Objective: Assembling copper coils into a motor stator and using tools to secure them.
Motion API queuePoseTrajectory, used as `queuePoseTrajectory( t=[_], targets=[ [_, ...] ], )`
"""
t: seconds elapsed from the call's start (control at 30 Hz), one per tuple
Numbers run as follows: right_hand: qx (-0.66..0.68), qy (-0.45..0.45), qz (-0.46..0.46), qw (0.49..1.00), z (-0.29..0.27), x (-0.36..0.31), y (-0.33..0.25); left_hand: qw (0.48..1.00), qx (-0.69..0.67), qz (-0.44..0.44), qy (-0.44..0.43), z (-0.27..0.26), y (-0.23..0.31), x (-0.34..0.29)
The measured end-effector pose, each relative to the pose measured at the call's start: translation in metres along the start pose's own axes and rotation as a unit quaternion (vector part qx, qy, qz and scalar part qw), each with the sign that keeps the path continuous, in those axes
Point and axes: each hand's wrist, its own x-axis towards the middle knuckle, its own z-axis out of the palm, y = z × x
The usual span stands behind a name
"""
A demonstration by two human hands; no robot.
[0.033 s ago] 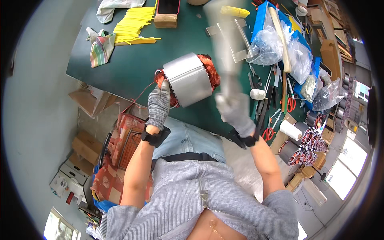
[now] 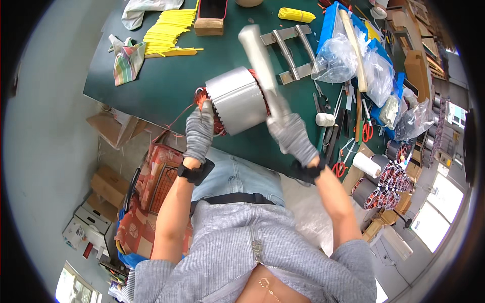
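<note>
A motor stator (image 2: pixel 237 101) with a silver metal core lies on its side on the green table, copper windings bulging from both ends. At its left end, my gloved left hand (image 2: pixel 200 130) is closed on the orange-red copper winding (image 2: pixel 201 96). In my gloved right hand (image 2: pixel 293 135) is a pale, club-shaped mallet (image 2: pixel 258 55), smeared by motion. The mallet crosses in front of the stator's right-end winding and hides most of it; whether they touch, I cannot tell. A thin red wire (image 2: pixel 181 117) trails left from the stator toward the table edge.
Beyond the mallet lies a metal frame with two bars (image 2: pixel 284 50). Yellow strips (image 2: pixel 169 28) and a striped cloth (image 2: pixel 128 61) lie at the far left. On the right are a blue bin with plastic bags (image 2: pixel 336 58), red-handled scissors (image 2: pixel 339 168) and a white thread spool (image 2: pixel 366 164).
The mallet has swung left and down toward the stator's right-end winding, uncovering the metal frame. My right hand has shifted slightly left. My left hand and the stator stay nearly in place.
</note>
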Motion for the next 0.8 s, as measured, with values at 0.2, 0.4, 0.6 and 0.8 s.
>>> queuePoseTrajectory(
  t=[0.2,0.4,0.6,0.8],
  targets=[
    [0.397,0.107,0.088,0.907,-0.035,0.028,0.0,0.987,0.033,-0.138,-0.077,-0.01,0.016,0.03],
    [0.332,-0.242,0.234,0.882,-0.047,0.07,0.017,0.984,0.147,0.051,-0.091,-0.01,-0.031,0.054],
    [0.332,-0.21,0.238,0.888,0.016,0.029,0.021,0.907,-0.285,-0.203,-0.235,-0.06,0.03,0.036],
    [0.453,-0.136,0.259,0.842,-0.004,0.028,0.008,0.949,-0.269,0.01,-0.163,-0.015,-0.012,0.019]
  ],
)
